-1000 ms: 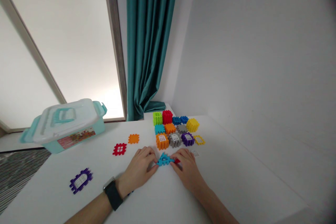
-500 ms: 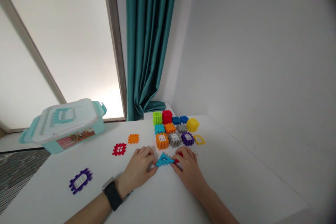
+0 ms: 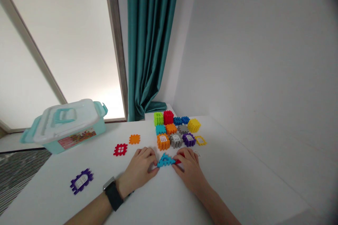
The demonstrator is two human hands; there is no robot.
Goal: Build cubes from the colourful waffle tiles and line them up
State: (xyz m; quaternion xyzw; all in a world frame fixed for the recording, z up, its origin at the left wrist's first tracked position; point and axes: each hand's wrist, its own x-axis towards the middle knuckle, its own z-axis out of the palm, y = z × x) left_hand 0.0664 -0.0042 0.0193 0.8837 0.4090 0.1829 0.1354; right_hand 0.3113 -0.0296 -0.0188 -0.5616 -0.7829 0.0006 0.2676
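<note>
A light-blue triangular building piece (image 3: 166, 160) with notched edges lies between my two hands. My left hand (image 3: 142, 167), with a dark-strapped watch on its wrist, pinches the piece's left corner between thumb and fingers. On the other side, my right hand (image 3: 188, 168) has its thumb and fingertips closed on the right corner. Part of a red piece (image 3: 177, 161) shows beside the right fingers, which hide most of it. Just beyond the hands stand stacks of orange (image 3: 163, 142), grey (image 3: 176, 141) and purple (image 3: 189, 140) window pieces.
Farther back are green (image 3: 158, 119), red (image 3: 168, 117) and yellow (image 3: 194, 126) stacks. A yellow frame piece (image 3: 200, 140) lies to their right. Flat orange (image 3: 134, 139), red (image 3: 120, 149) and purple (image 3: 81, 181) pieces lie leftward. A lidded teal box (image 3: 74, 140) stands at the left edge.
</note>
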